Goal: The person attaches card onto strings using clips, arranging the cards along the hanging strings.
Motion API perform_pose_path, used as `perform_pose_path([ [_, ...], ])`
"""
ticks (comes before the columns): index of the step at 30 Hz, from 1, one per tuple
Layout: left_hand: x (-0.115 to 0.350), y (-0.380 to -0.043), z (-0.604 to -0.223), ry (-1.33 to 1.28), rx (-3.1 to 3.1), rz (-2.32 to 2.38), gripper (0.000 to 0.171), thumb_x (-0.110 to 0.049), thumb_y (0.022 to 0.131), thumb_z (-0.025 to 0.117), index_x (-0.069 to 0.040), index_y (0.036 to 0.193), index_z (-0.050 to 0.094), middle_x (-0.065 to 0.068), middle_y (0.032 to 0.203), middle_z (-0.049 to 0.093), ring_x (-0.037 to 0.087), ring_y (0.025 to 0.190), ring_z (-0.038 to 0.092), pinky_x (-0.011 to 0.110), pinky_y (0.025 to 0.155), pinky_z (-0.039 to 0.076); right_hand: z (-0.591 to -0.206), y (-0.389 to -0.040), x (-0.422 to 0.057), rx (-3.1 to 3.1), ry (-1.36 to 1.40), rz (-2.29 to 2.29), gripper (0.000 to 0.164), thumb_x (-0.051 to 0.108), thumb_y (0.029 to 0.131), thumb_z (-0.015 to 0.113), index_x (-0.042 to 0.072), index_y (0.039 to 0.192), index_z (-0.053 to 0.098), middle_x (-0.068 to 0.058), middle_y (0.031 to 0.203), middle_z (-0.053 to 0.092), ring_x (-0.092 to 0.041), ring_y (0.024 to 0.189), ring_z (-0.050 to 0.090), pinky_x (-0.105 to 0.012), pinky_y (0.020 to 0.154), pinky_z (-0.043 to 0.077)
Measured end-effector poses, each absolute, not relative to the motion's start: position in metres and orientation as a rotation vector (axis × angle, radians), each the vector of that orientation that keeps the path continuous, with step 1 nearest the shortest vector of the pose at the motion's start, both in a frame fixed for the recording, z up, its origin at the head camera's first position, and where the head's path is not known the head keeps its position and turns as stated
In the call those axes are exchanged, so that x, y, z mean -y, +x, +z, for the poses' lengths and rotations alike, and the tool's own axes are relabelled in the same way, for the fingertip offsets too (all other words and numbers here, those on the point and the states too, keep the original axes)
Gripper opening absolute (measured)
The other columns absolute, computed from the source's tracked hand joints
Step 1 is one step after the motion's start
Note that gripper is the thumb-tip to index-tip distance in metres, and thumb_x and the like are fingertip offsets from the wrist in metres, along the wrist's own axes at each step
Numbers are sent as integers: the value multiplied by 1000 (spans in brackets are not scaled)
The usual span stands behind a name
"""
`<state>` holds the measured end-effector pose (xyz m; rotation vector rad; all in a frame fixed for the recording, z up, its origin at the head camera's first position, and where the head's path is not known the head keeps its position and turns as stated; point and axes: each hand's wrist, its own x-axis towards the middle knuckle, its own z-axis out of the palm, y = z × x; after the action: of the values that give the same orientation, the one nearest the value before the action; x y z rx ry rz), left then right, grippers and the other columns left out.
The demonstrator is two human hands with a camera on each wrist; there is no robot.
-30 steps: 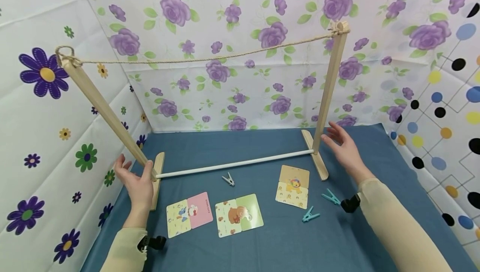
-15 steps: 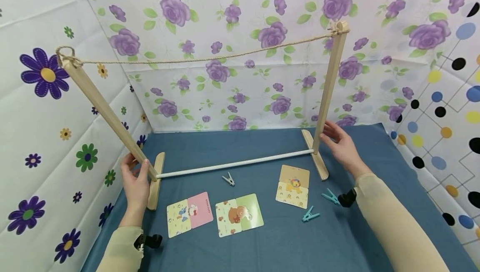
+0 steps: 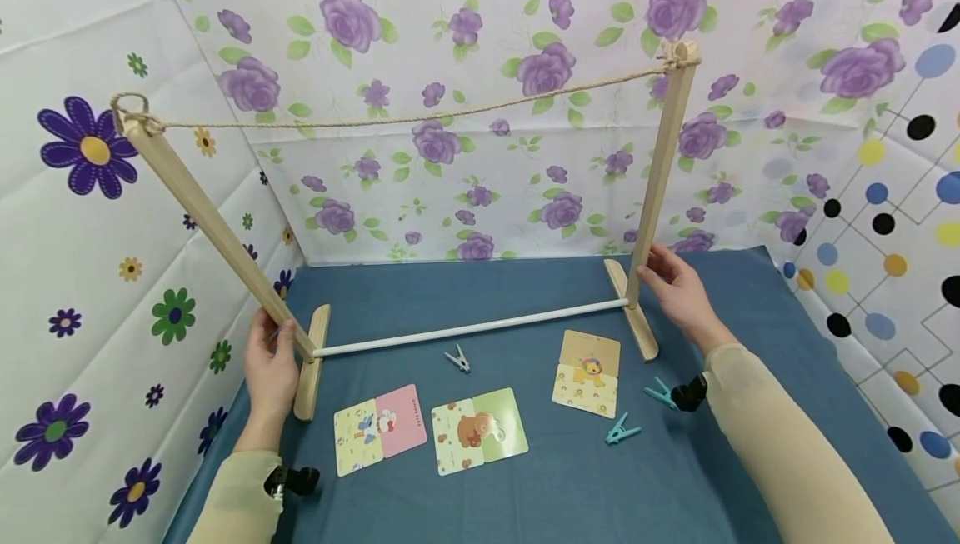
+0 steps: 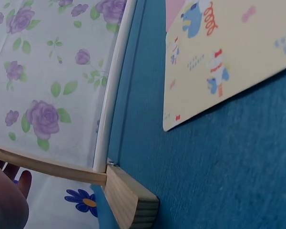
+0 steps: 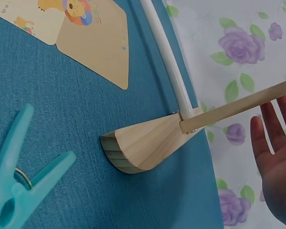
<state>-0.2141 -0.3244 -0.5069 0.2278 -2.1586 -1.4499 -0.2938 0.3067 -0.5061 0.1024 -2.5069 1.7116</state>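
Observation:
A wooden drying-rack frame stands on the blue cloth, with two posts, flat feet, a white crossbar (image 3: 472, 330) and a slack rope (image 3: 420, 117) tied between the post tops. My left hand (image 3: 270, 369) holds the left post (image 3: 217, 232) low down, thumb in front and fingers behind. Near its base, the right post (image 3: 662, 177) lies between the thumb and fingers of my right hand (image 3: 678, 294). In the right wrist view, several fingers (image 5: 276, 129) reach along the post's underside, fairly straight. The left post's foot (image 4: 128, 198) shows beside the crossbar in the left wrist view.
Before the frame lie a pink-and-yellow card (image 3: 380, 430), a bear card (image 3: 480, 431) and a lion card (image 3: 587, 373). A grey clothespin (image 3: 458, 358) sits near the crossbar; two teal clothespins, one nearer the front (image 3: 622, 430), lie at right. Patterned cloth walls (image 3: 480, 194) surround the table.
Both hands have moved inward to the posts, the left going right and the right going left. They have come to rest on the posts; the frame stays in place.

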Motion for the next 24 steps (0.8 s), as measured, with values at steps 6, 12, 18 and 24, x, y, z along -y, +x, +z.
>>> perform_pose_path([
  [6, 329, -217, -509, 268, 2232, -1355, 48, -32, 115, 51, -7, 157, 54, 18, 144, 61, 33, 133, 59, 45, 111, 50, -508, -296, -309, 2530, 86, 1701, 61, 36, 113, 57, 15, 167, 39, -21, 155, 54, -39, 142, 51, -60, 115, 42],
  [12, 330, -222, -513, 280, 2266, -1266, 41, -26, 116, 51, 3, 141, 64, 22, 135, 59, 36, 127, 61, 53, 106, 51, -508, -299, -307, 2517, 62, 1702, 56, 34, 113, 56, 10, 163, 45, -23, 150, 57, -39, 138, 55, -58, 112, 47],
  [18, 329, -226, -518, 275, 2246, -1257, 38, -23, 115, 52, 4, 141, 63, 25, 137, 57, 41, 129, 60, 61, 106, 49, -509, -302, -308, 2531, 39, 1682, 52, 32, 114, 54, 7, 159, 48, -24, 146, 57, -41, 136, 56, -59, 111, 48],
  [24, 333, -228, -521, 251, 2268, -1249, 39, -22, 115, 54, 1, 144, 61, 24, 136, 60, 40, 129, 61, 60, 106, 49, -509, -302, -310, 2535, 63, 1686, 51, 31, 115, 52, 5, 158, 47, -26, 144, 56, -43, 136, 56, -59, 110, 48],
])
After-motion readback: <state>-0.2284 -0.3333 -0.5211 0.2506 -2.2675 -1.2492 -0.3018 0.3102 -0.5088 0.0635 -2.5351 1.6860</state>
